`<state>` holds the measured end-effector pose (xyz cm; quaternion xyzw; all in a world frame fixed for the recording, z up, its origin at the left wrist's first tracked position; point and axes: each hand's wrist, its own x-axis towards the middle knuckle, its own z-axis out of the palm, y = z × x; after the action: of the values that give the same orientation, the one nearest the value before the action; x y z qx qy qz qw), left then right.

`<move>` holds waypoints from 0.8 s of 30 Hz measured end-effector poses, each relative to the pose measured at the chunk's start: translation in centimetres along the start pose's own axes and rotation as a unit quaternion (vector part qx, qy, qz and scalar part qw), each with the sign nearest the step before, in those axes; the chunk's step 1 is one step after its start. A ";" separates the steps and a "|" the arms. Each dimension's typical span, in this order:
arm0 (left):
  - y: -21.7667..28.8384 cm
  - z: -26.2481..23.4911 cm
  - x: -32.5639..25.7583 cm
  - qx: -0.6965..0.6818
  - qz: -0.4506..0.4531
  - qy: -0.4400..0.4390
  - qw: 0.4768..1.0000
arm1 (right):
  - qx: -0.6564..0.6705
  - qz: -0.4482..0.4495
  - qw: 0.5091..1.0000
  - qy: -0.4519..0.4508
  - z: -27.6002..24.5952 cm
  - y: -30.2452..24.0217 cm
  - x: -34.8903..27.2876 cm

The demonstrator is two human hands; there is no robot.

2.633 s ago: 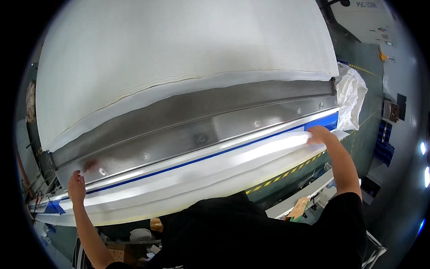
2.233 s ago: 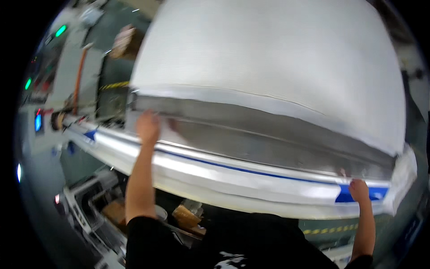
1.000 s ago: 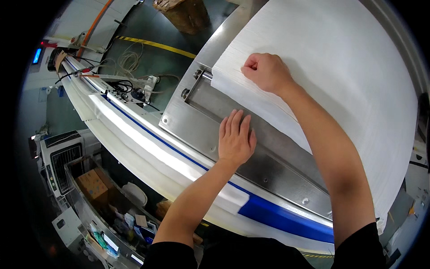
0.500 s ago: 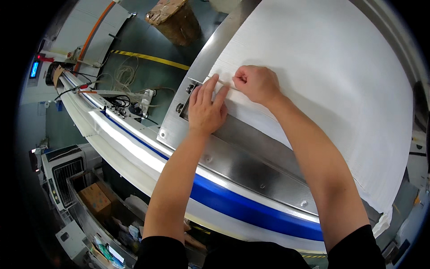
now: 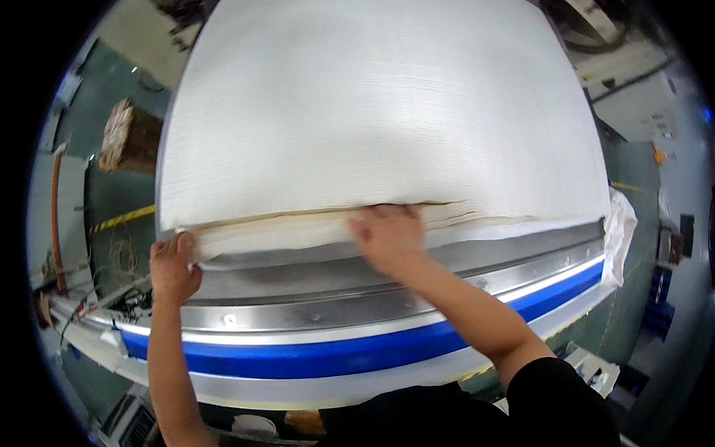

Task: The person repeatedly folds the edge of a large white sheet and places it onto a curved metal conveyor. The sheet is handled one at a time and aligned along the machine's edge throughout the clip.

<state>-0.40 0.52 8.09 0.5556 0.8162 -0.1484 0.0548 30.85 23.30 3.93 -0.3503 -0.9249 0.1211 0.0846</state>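
Two hands are on the near edge of the stacked white cloth [image 5: 380, 112], and only the head view shows them.

Head view: the cloth lies spread across the worktop [image 5: 313, 287], a wide pile of many thin layers whose long near edge runs from your left to your right, bowed by the lens. That edge is the line your hands work along. Your left hand [image 5: 173, 264] sits at the left corner of the pile, fingers [image 5: 184, 244] curled over the edge and pinching the corner layers, thumb side toward you. Your right hand [image 5: 387, 237] is near the middle of the same edge, palm down and fingers [image 5: 372, 216] spread flat, pressing on the layered edge, not gripping it; the tips tuck slightly under the top sheet. So the cloth lies straight ahead of both hands, beyond the fingertips, and the bare metal strip of the worktop lies between the edge and you. A blue band [image 5: 357, 354] runs along the worktop's front rim, closer to your body. The right end of the edge, where loose cloth [image 5: 620, 223] hangs off the side, is well apart from either hand; your right hand is the nearer one.
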 end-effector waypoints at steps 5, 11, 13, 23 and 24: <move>2.8 -2.0 3.3 0.093 -0.044 -0.172 0.980 | -0.227 0.143 0.962 -0.059 -8.1 21.8 -6.4; 0.0 3.7 5.9 0.267 -0.071 -0.226 0.934 | -0.168 0.206 0.964 0.012 -15.1 42.5 -12.9; -2.2 5.3 5.3 0.203 -0.075 -0.161 0.963 | -0.175 0.219 0.960 0.012 -16.2 47.1 -14.1; -7.4 9.3 3.9 0.133 -0.197 -0.176 0.955 | -0.274 0.327 0.880 -0.208 -22.9 66.6 -18.9; -8.1 9.7 3.4 0.090 -0.201 -0.147 0.964 | -0.268 0.314 0.872 -0.264 -24.1 68.1 -18.9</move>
<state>-9.90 -2.12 -0.53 0.3551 0.8772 -0.3094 0.0934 93.37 64.06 6.38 -0.5864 -0.7512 -0.0234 -0.3023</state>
